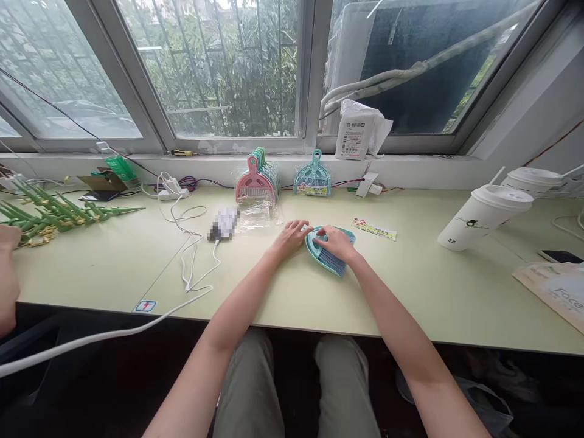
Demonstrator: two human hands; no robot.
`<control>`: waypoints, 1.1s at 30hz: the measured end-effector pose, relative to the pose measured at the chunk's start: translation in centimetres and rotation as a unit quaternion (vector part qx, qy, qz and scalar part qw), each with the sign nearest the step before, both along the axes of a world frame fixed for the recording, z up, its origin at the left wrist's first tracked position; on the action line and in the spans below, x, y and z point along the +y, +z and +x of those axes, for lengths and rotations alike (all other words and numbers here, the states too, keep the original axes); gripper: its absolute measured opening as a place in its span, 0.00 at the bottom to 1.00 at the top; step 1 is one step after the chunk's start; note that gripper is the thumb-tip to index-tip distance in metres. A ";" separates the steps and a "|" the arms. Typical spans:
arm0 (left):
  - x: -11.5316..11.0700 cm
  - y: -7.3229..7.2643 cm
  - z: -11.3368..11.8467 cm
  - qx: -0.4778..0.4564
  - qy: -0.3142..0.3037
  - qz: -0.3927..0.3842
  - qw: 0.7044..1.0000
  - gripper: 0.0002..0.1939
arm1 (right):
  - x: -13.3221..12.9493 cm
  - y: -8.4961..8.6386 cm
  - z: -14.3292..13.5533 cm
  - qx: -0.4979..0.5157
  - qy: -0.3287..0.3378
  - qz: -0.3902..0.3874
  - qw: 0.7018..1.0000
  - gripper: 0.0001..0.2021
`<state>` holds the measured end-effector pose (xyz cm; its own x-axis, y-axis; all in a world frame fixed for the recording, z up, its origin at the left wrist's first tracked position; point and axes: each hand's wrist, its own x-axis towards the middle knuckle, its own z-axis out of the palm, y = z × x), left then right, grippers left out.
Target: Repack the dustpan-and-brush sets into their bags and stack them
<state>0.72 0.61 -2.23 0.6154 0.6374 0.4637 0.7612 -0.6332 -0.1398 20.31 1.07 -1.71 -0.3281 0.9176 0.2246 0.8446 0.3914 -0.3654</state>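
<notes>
A small teal dustpan (pixel 313 250) lies on the table in front of me, with a matching hand brush with blue bristles (pixel 335 264) resting in it. My right hand (pixel 336 243) is closed on the brush from above, fingers bent over its teal top. At the pan's left rim, my left hand (pixel 292 237) holds the edge with its fingertips; part of that grip is hidden. Just to the right lies a flat printed label strip (pixel 374 229).
Several wrapped dustpan sets (pixel 256 182) and a teal set (pixel 312 176) lean by the windowsill. White cables (pixel 189 267) cross the table at left, near green plant stalks (pixel 50 213) and another person's hand (pixel 6 280). White cups (pixel 483 216) stand right.
</notes>
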 end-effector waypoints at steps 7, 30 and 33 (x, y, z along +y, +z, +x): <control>-0.7 0.0 1.9 0.120 0.015 -0.002 0.993 0.17 | 0.0 -0.9 -0.9 0.036 -0.046 0.023 0.998 0.11; -0.3 -0.6 -0.4 -0.106 0.076 -0.198 0.972 0.12 | -0.4 -0.1 -2.3 0.027 0.001 -0.010 1.000 0.10; -0.4 -0.6 -0.3 -0.093 0.075 -0.179 0.976 0.12 | -0.9 0.0 -2.4 0.000 -0.003 -0.002 1.000 0.11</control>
